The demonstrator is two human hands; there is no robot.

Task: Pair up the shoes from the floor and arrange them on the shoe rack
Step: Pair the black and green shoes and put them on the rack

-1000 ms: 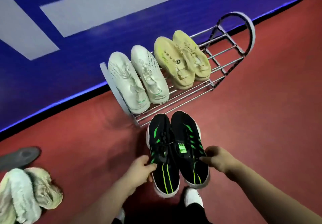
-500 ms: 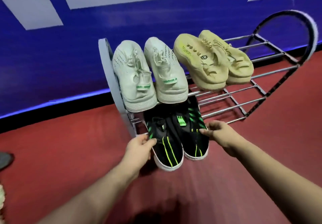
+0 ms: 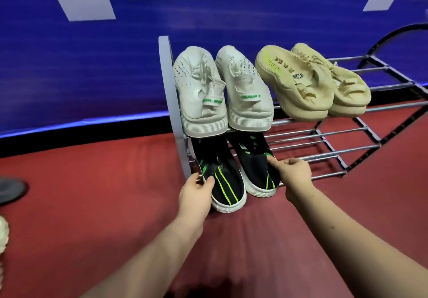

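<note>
Both grips are clenched on the black shoes (image 3: 228, 183) with green stripes, one shoe each. The left grip (image 3: 196, 193) holds the outer side of the nearer shoe, thumb on top. The right grip (image 3: 293, 173) pinches the outer side of the other with curled fingers. The shoes lie side by side at the left end of the rack's (image 3: 172, 103) lower tier. Their toes are tucked under the upper tier, and their heels jut out over the red floor (image 3: 104, 205) toward the person — the left one further out.

Directly above them on the upper tier sit the white shoes (image 3: 201, 93), heels forward, just beside the rack's grey side panel. To their right on the same tier lie the yellow shoes (image 3: 303, 84) — the bars beyond them are bare. Behind stands a blue wall (image 3: 92, 66). At the far left edge a grey shoe (image 3: 10, 190) lies on the floor.
</note>
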